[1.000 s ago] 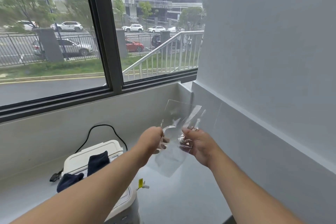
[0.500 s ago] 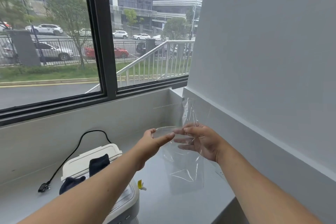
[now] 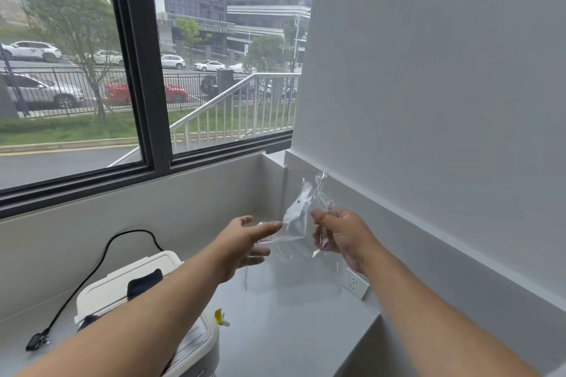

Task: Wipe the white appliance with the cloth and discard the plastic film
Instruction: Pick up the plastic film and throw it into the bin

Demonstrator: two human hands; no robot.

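A clear plastic film (image 3: 296, 217) hangs in the air above the grey counter, crumpled at the top. My right hand (image 3: 340, 236) grips its right side with curled fingers. My left hand (image 3: 245, 239) is beside the film's left edge with fingers stretched out, the fingertips touching it. The white appliance (image 3: 122, 285) stands at the lower left on the counter, partly hidden by my left forearm. A dark cloth (image 3: 144, 283) lies on its lid.
A black power cord (image 3: 101, 260) runs from the appliance to a plug (image 3: 36, 341) on the grey counter (image 3: 291, 330). A white socket (image 3: 355, 283) sits at the foot of the right wall. The window ledge runs along the back. The counter edge drops off at lower right.
The film was bunched between both hands, then hung down long, and is now gathered upward in my right hand. My left hand has opened. The view has shifted to the right.
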